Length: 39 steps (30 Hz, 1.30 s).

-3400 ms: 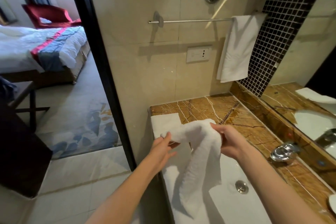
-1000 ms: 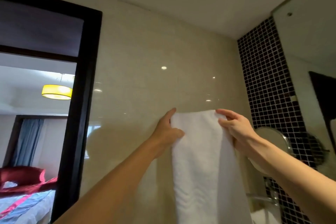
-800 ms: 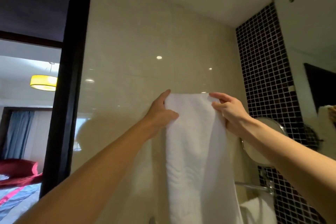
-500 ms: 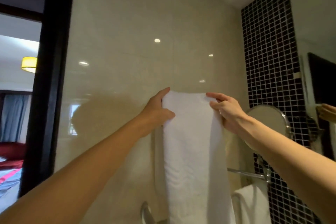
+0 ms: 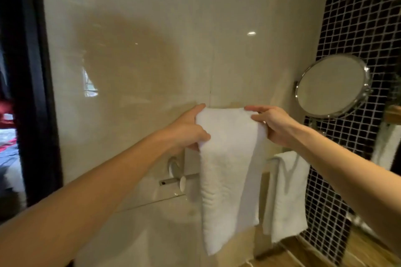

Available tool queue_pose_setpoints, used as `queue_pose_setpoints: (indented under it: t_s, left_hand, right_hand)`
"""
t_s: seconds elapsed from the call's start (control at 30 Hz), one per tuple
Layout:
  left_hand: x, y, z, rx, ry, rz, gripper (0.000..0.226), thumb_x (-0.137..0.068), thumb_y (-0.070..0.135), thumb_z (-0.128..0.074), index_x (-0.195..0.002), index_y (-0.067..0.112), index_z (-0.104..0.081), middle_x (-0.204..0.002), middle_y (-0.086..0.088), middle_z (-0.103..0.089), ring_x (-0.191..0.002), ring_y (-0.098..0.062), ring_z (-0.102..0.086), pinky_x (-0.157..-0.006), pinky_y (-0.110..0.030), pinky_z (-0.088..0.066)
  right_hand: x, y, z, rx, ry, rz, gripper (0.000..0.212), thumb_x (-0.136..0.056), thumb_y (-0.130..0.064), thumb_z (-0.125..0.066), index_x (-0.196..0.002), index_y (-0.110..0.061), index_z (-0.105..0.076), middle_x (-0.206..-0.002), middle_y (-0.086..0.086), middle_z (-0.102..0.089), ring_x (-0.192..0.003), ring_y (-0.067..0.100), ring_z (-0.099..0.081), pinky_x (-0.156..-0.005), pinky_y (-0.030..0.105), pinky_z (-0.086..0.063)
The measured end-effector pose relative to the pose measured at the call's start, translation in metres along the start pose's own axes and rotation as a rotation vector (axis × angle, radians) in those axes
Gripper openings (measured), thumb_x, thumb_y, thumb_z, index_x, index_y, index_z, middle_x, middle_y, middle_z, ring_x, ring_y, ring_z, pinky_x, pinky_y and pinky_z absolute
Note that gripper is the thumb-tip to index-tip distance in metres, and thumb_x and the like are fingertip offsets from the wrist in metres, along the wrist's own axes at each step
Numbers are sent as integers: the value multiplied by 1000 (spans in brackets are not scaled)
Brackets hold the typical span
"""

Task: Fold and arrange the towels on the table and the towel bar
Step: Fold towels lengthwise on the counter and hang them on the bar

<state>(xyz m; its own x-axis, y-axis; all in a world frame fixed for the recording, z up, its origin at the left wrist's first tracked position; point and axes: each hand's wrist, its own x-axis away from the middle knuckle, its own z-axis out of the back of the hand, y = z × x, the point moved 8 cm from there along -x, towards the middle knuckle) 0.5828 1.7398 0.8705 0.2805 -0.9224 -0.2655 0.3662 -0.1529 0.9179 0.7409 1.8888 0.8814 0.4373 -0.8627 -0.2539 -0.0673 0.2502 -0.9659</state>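
Note:
I hold a long white towel (image 5: 227,171) up in front of the beige wall, folded lengthwise and hanging straight down. My left hand (image 5: 186,130) pinches its top left corner and my right hand (image 5: 273,124) pinches its top right corner. The chrome towel bar (image 5: 173,180) runs along the wall below my hands, mostly hidden behind the hanging towel. A second white towel (image 5: 284,197) hangs over the bar's right end.
A round chrome mirror (image 5: 332,85) on an arm juts from the black mosaic tile wall (image 5: 358,17) at right. The brown marble counter (image 5: 303,253) shows at bottom right. A black door frame (image 5: 32,84) borders the left, with the bedroom beyond.
The towel and both hands have come down from high on the wall toward the bar. My view has tilted down, bringing the bar, the hung towel and the counter into sight.

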Motion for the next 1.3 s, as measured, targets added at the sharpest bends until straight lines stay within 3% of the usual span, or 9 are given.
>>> queue_pose_setpoints:
  t_s: [0.17, 0.33, 0.57, 0.67, 0.8, 0.93, 1.03, 1.17, 1.3]
  left_hand:
    - [8, -45, -7, 1, -39, 146, 82, -82, -13, -55, -150, 21, -23, -128, -12, -50, -78, -24, -62, -45, -26, -51]
    - [13, -73, -8, -67, -54, 279, 63, -84, -10, -54, -140, 15, -39, -85, -13, -56, -59, -20, -53, -53, -32, -46]
    - [9, -90, -16, -241, 31, 296, 38, -84, -9, -57, -121, 1, -54, -115, -20, -55, -91, -35, -65, -74, -41, -59]
    - [14, -95, -24, -475, 70, 278, 26, -83, -4, -55, -105, 11, -59, -112, -13, -58, -112, -32, -54, -88, -30, -50]
    - [20, -96, -30, -659, 125, 193, 22, -84, -1, -48, -97, 17, -50, -98, -2, -45, -95, -15, -34, -81, -21, -25]
    - [19, -96, -36, -772, 103, 140, 35, -84, -2, -45, -116, 10, -52, -120, -10, -51, -118, -27, -45, -103, -34, -29]
    - [22, -94, -39, -788, 85, 114, 31, -86, -3, -45, -114, 5, -54, -117, -15, -54, -113, -31, -51, -97, -37, -40]
    - [24, -94, -41, -829, 84, -15, 7, -85, 5, -46, -81, 11, -46, -97, -14, -56, -100, -36, -56, -81, -38, -45]
    - [47, -98, -52, -850, 114, -138, 34, -91, 18, -46, -125, 16, -47, -135, -5, -41, -117, -29, -50, -91, -39, -45]
  right_hand:
    - [4, 41, -13, 73, -51, -117, 32, -91, 9, -46, -107, -10, -66, -113, 13, -65, -104, 25, -62, -93, 35, -49]
    - [11, 82, -16, 224, -92, -257, 28, -92, 1, -51, -115, -11, -62, -115, 12, -60, -94, 22, -59, -76, 30, -49]
    - [12, 118, 4, 313, 163, -344, 27, -86, 1, -61, -113, 0, -61, -92, 15, -60, -75, 22, -56, -65, 33, -48]
    - [12, 124, 6, 385, 237, -283, 18, -83, 2, -63, -101, 3, -65, -80, 13, -59, -65, 19, -54, -55, 25, -42]
    - [9, 124, 6, 593, 282, -141, 14, -79, -1, -66, -90, -7, -71, -90, 12, -67, -91, 27, -64, -80, 31, -52]
    - [18, 106, -13, 1116, 157, 164, 21, -85, -14, -56, -95, -14, -74, -99, 13, -67, -95, 34, -62, -77, 35, -50]
    - [28, 99, -26, 1256, 95, 310, 23, -88, -18, -53, -98, -15, -73, -97, 12, -62, -92, 35, -59, -76, 38, -49]
    - [44, 86, -51, 1240, -27, 471, 23, -92, -27, -53, -102, -17, -72, -104, 8, -63, -94, 31, -60, -79, 38, -48]
    - [59, 81, -76, 1235, -175, 581, 29, -97, -32, -48, -113, -16, -67, -114, 6, -64, -102, 27, -60, -84, 39, -49]
